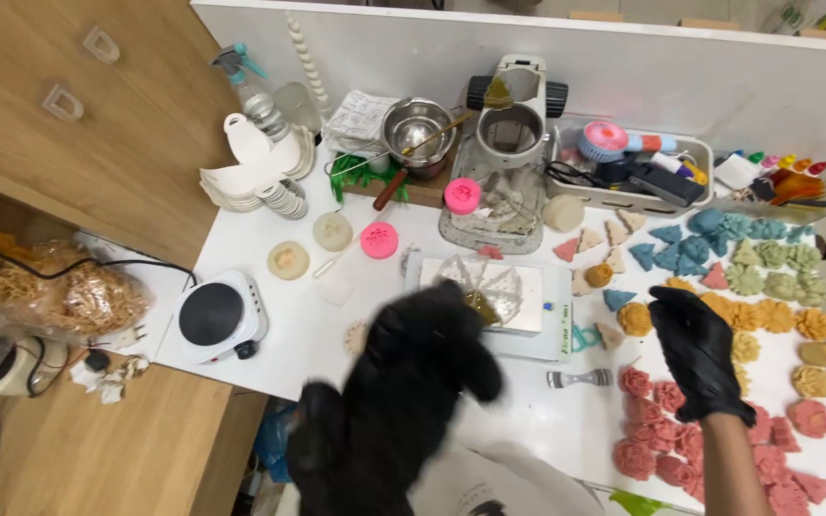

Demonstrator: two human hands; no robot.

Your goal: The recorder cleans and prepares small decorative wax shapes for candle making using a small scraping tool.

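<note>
Both my hands wear black gloves. My left hand [413, 382] is raised close to the camera, blurred, with its fingers curled just below a crinkled clear plastic bag [480, 282] that rests on a white kitchen scale [489, 301]. Whether it grips the bag is unclear. My right hand [695, 349] hovers flat and spread over rows of small moulded flower shapes: orange ones [776, 315], pink ones [662, 440], teal and green ones [748, 244]. It holds nothing.
A small white electric hotplate [217, 317] stands at the left. At the back are a steel pot [416, 129], stacked white moulds [260, 177], a spray bottle [250, 91], pink round moulds [380, 239], a tray with a pink fan [623, 167] and dye bottles [786, 172].
</note>
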